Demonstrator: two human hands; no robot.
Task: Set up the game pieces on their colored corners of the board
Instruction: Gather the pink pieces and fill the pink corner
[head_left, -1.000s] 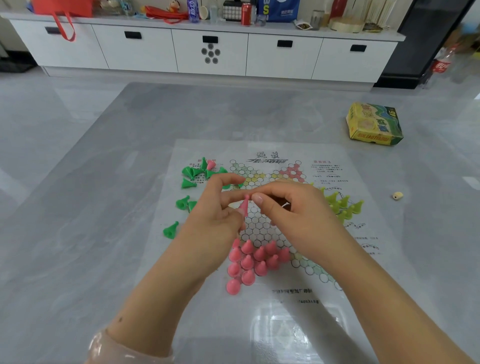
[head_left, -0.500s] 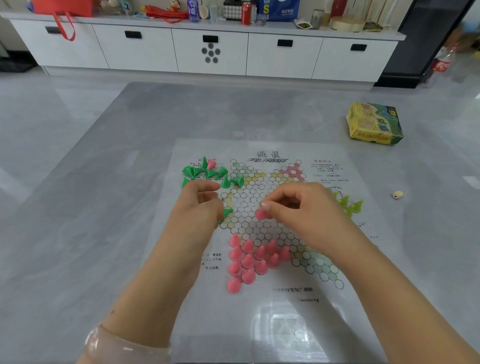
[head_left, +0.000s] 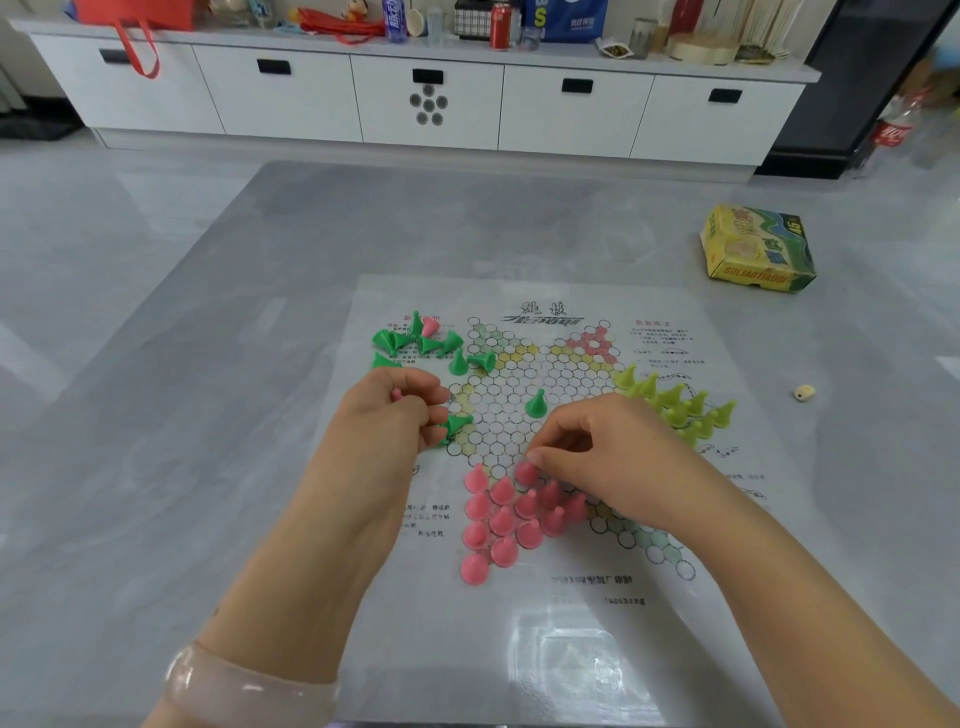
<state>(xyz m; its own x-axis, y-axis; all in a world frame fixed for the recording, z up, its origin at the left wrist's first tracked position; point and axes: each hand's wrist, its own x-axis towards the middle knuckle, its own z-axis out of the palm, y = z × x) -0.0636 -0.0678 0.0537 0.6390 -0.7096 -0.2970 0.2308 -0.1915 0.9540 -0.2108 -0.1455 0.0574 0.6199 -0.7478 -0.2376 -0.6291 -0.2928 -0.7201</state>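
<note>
While right hand pinches an upright pink piece, tip up, onto the board, left hand clenched round pink pieces.

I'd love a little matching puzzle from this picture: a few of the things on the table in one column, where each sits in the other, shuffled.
Things:
1. cluster of pink cone-shaped game pieces
2. group of yellow-green cone-shaped pieces
3. yellow cardboard game box
4. single dark green cone piece

Places:
A. on the bare table, beyond the board's far right corner
B. near corner of the star
C. alone near the board's centre
D. right side of the board

Pairs: 1-B, 2-D, 3-A, 4-C
</note>
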